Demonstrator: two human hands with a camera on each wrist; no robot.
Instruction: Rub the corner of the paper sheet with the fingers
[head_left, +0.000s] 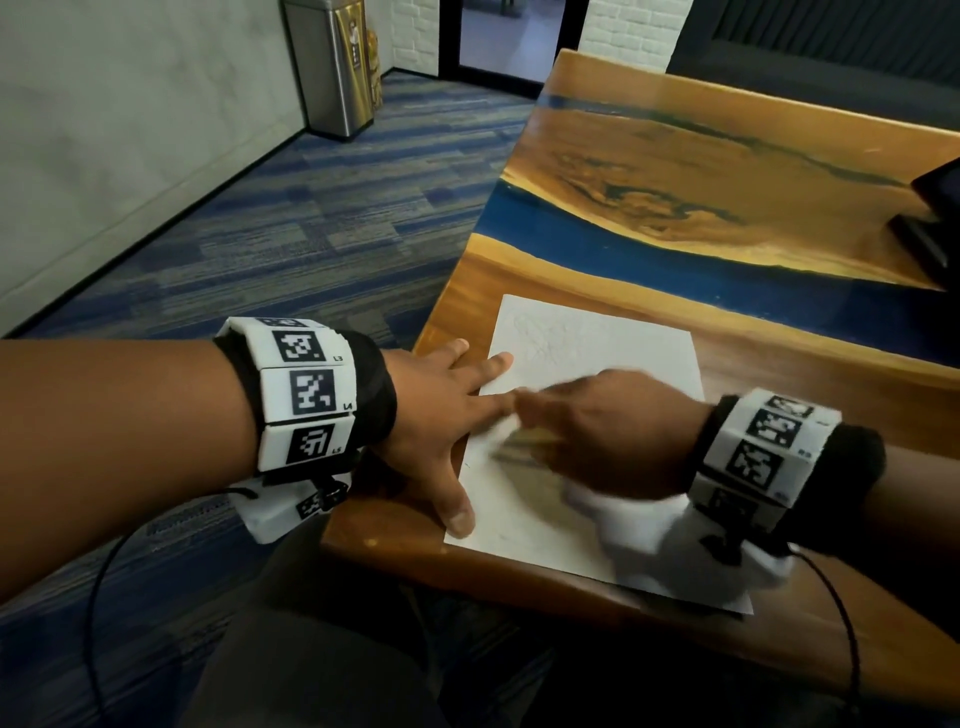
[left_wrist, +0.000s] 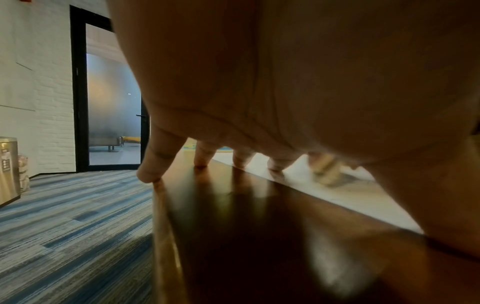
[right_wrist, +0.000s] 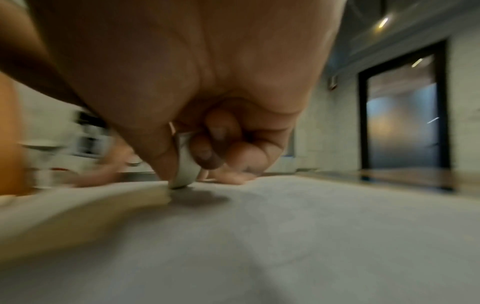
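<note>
Right hand pinches white eraser on paper.

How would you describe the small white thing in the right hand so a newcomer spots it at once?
Start at the wood table with the blue streak, then find the paper at its near edge. Over the paper's left part, the right hand pinches a small white eraser, its tip pressed on the sheet. It is the only thing held; the left hand lies flat.
</note>
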